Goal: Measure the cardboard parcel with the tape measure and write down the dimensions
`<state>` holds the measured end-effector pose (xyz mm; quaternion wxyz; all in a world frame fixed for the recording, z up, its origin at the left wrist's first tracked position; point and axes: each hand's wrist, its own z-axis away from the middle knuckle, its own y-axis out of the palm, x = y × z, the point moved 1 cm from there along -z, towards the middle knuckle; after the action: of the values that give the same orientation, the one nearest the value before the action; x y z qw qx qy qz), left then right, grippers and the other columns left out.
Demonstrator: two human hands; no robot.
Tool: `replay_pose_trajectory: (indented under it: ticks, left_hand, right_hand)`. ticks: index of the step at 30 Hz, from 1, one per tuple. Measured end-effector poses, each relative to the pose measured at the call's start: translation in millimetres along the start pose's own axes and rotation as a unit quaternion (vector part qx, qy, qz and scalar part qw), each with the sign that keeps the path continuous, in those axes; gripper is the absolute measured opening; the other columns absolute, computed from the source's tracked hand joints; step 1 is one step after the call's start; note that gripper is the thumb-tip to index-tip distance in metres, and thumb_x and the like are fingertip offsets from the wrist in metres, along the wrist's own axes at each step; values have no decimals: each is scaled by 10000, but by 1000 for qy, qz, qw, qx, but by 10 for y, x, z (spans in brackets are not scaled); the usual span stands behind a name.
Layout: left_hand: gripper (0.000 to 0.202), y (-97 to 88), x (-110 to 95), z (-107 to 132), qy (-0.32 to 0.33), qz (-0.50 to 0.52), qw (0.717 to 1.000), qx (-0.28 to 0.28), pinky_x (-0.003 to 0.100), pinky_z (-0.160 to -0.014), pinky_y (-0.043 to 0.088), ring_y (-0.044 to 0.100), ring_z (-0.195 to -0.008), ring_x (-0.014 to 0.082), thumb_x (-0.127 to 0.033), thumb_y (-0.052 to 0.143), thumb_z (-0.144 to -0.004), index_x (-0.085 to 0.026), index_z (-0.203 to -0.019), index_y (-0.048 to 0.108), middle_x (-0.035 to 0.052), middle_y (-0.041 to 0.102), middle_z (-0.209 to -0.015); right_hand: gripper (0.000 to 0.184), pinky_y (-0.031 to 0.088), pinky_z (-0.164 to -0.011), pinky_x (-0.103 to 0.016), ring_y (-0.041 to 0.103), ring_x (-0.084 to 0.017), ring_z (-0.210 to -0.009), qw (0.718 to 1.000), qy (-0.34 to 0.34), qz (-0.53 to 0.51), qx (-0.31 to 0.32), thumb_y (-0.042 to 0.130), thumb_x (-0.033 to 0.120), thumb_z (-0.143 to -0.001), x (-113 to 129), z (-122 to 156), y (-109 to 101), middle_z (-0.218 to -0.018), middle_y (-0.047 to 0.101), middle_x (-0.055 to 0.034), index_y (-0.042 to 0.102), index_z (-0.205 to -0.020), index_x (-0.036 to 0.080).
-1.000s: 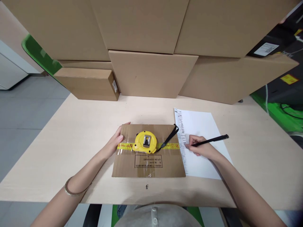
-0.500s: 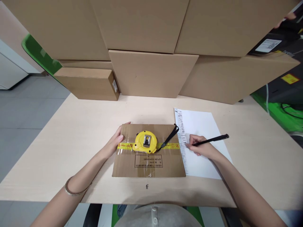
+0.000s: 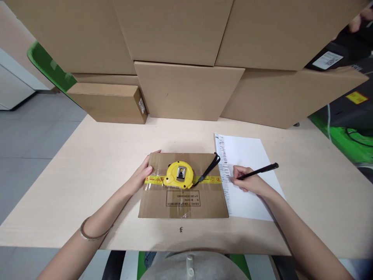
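A black pen (image 3: 259, 171) is pinched in my right hand (image 3: 247, 180), its tip end near the written left strip of a white sheet of paper (image 3: 253, 151). My left hand (image 3: 143, 171) grips the upper left edge of a flat cardboard box (image 3: 204, 206), thumb on top and the other fingers partly hidden behind it. Yellow printed tape runs across the box, above a printed frame of text. On top of the box lies a yellow tape measure (image 3: 171, 175), its black wrist strap (image 3: 208, 169) reaching right toward the paper.
Large cardboard boxes (image 3: 189, 91) stand stacked along the back of the pale table (image 3: 96, 163). A smaller box (image 3: 116, 103) sits at the back left. At the far right are dark packages with labels (image 3: 328, 60) and part of another person's hand (image 3: 355, 24).
The pen's upper end has tilted slightly left and up, with my right hand barely moving. My left hand, the box and the tape measure stay put. The other person's hand at upper right has shifted.
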<state>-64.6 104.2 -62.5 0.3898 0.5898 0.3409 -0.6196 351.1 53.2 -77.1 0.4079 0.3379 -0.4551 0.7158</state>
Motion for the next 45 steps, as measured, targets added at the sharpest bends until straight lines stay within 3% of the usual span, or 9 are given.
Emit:
replay_pose_trajectory:
  ticks: [7,12,20,24,29,34,39,42,45]
  left_hand:
    - [802,1,7,-2,-2,1,1000,-4,531,-1198,322,369,-1470,406,-666,547,-911,-258,-1574,355,104,397,-1622]
    - [765,-1,12,-6,6,-1,1000,-10,506,-1211,314,348,-1491,392,-653,542,-918,-260,-1557,393,85,386,-1638]
    - [790,1,19,6,7,-9,1000,-26,533,-1246,274,320,-1525,385,-652,542,-931,-294,-1602,329,85,345,-1673]
    - [714,19,-28,26,90,-31,993,-63,519,-1256,265,352,-1525,314,-549,593,-960,-407,-1597,303,47,413,-1642]
    - [348,35,-130,37,137,-119,982,-54,510,-1262,251,401,-1495,292,-438,522,-1024,-327,-1315,676,49,548,-1536]
    - [473,0,-61,3,149,-85,985,-34,522,-1268,229,344,-1525,294,-539,342,-1055,-318,-1290,688,52,559,-1514]
    - [619,-25,-8,10,133,-45,990,-17,503,-1300,150,290,-1556,266,-587,164,-1061,-349,-1317,674,3,531,-1549]
    - [656,-22,-19,25,105,-30,994,-13,505,-1309,110,253,-1572,274,-635,155,-1046,-338,-1325,669,-9,475,-1601]
    - [718,-6,-20,27,60,33,998,-2,533,-1284,194,291,-1556,321,-721,182,-1006,-302,-1400,612,19,408,-1651]
  right_hand:
    - [403,312,-426,-235,394,-86,-396,999,8,36,14,686,488,-768,3,6,-18,-487,429,91,373,-668,255]
    - [533,358,-497,-288,415,-130,-381,991,42,122,-32,426,721,-915,32,41,-55,-392,431,58,334,-648,269]
    - [538,272,-559,-331,488,-215,-532,923,78,354,-128,455,602,-944,256,73,37,-542,561,-51,418,-539,250]
    - [494,259,-576,-337,530,-249,-572,893,88,412,-159,444,592,-954,445,82,0,-561,571,-61,461,-600,248]
    - [406,417,-655,-359,645,-259,-736,881,-97,374,-275,427,570,-994,1045,126,32,-820,697,-77,590,-840,232]
    - [581,464,-1008,-506,600,-348,-1198,874,-332,342,-95,490,647,-976,1618,109,566,-1266,674,-195,639,-1212,138]
    - [535,510,-969,-445,650,-288,-1126,910,-312,266,55,755,563,-844,1874,105,939,-1213,717,-112,597,-1198,195]
    - [542,551,-740,-365,713,-245,-895,928,-276,214,131,758,512,-852,2008,123,1042,-1045,750,-67,528,-1238,209]
    - [528,549,-765,-385,724,-259,-925,913,-309,231,133,683,433,-935,2150,87,1171,-1175,732,-103,459,-1362,218]
